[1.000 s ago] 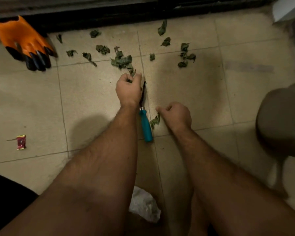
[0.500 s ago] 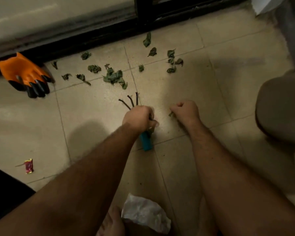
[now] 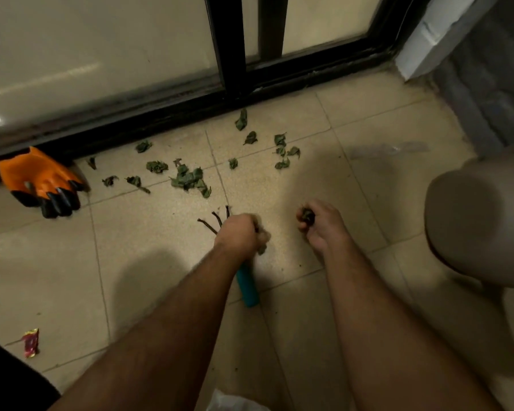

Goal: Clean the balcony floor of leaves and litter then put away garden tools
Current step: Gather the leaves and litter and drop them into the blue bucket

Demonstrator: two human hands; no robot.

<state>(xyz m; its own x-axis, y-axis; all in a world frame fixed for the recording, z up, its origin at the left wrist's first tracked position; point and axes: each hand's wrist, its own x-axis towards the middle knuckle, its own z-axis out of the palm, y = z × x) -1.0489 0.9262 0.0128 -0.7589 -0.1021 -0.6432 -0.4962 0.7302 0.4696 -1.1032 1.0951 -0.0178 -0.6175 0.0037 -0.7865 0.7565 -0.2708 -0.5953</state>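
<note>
Left hand (image 3: 240,235) curled in a fist, low over the tiled floor (image 3: 161,262), over the middle of a small hand rake (image 3: 247,284). Hard to tell if holding the rake or just above it; a bit of green leaf poking out by the fingers, so likely gripping leaves. Only the rake's three dark prongs (image 3: 217,221) sticking out past the knuckles and the teal handle end showing under the wrist; middle part hidden by the hand. Right hand (image 3: 318,223) just beside, also curled tight, squeezing a dark clump of leaves (image 3: 307,215), mostly hidden inside the fingers. More loose leaves (image 3: 190,179) scattered on the floor farther away, near the black door track (image 3: 190,105), some in a small pile, others spread to the right. Orange glove (image 3: 39,179) with black fingertips lying at the left against the track, partly in shadow. Small red wrapper (image 3: 31,342) on the floor at the lower left, well apart from the hands. Big pale round thing (image 3: 481,226) at the right edge, blurry and cut off, not clear what. White crumpled bag (image 3: 235,403) at the bottom edge between the arms, only a sliver showing. Dark shape at the bottom left corner, cut off too.
</note>
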